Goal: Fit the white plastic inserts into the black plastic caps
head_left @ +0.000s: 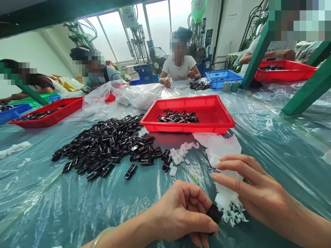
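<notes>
Left hand (pixel 184 212) has its grip closed around a small black piece (pixel 215 213), on the near side, right of centre. The right hand (pixel 258 191) is just right of it, grip open, fingers spread over some white sheets (pixel 224 148), can't tell if they're touching. Big pile of black pieces (pixel 103 144) farther left on the tabletop (pixel 103 199), red tray (pixel 187 128) with more on the far side.

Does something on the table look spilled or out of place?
Slightly, perhaps: small white scraps lie scattered on the plastic sheet beside the right hand, like a spill, and one black piece sits apart from the big pile. I see no clear damage.
</notes>
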Demonstrator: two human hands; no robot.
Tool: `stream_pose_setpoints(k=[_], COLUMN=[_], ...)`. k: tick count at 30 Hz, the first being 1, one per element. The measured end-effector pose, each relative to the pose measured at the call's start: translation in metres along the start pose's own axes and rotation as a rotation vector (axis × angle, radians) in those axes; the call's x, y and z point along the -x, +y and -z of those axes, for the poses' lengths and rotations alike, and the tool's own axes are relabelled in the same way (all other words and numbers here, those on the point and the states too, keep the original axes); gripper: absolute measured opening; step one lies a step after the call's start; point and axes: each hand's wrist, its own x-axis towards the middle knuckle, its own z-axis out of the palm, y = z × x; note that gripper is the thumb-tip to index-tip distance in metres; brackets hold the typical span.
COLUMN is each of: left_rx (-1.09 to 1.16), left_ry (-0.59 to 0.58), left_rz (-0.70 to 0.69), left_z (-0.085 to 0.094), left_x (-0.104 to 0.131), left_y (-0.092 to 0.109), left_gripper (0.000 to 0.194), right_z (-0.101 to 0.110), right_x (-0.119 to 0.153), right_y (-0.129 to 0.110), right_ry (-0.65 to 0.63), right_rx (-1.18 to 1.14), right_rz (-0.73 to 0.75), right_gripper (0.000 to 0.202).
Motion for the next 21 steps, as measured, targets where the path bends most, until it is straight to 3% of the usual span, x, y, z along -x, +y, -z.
stream_pose_setpoints(k=[3, 6, 11, 16, 21], left_rx=[-0.009, -0.072, -0.185, -0.208, -0.183], left_ry=[0.014, 0.045, 0.067, 0.074, 0.115], left_rz=[-0.03, -0.062, -0.105, -0.13, -0.141], left_z=[-0.001, 0.0, -0.001, -0.001, 0.0], left_x=[0.0, 0.001, 0.002, 0.002, -0.001], left_y=[-0.001, -0.002, -0.001, 0.001, -0.002], left_gripper=[0.031, 0.031, 0.022, 0.02, 0.02], right_z=[-0.003, -0.003, -0.005, -0.014, -0.017], right_x=[0.0, 0.002, 0.009, 0.02, 0.021], right_y=[0.006, 0.019, 0.059, 0.093, 0.095], right_ry=[0.059, 0.142, 0.24, 0.2, 0.12], right_rx=[-0.013, -0.057, -0.089, -0.125, -0.135], right_rz=[-0.129, -0.438, -0.766, -1.013, -1.182], right_gripper=[0.036, 0.03, 0.027, 0.022, 0.022])
